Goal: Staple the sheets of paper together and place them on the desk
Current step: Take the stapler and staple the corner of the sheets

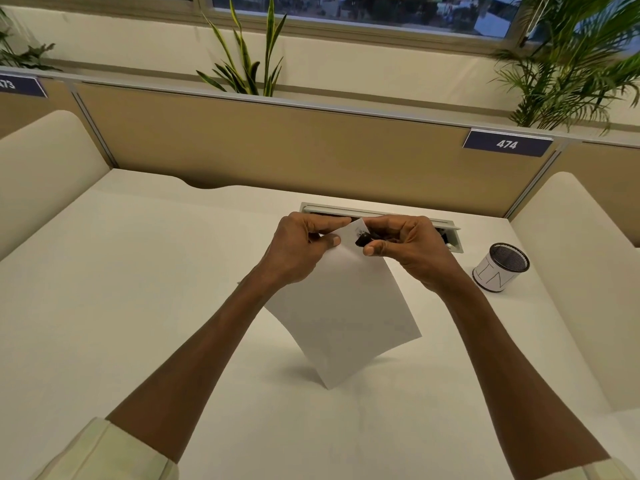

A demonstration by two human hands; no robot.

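Note:
White sheets of paper [346,313] hang tilted above the white desk [138,289], their lower corner close to the desk surface. My left hand [298,247] pinches the sheets' top corner between thumb and fingers. My right hand [405,247] is closed around a small black stapler [362,240], which sits at that same top corner of the paper. Most of the stapler is hidden inside my fingers. How many sheets there are cannot be told.
A mesh pen cup [502,268] with a white label stands at the right. A cable tray slot [381,214] lies just behind my hands. Tan partition panels [277,150] with a "474" tag [507,144] border the desk; plants stand behind.

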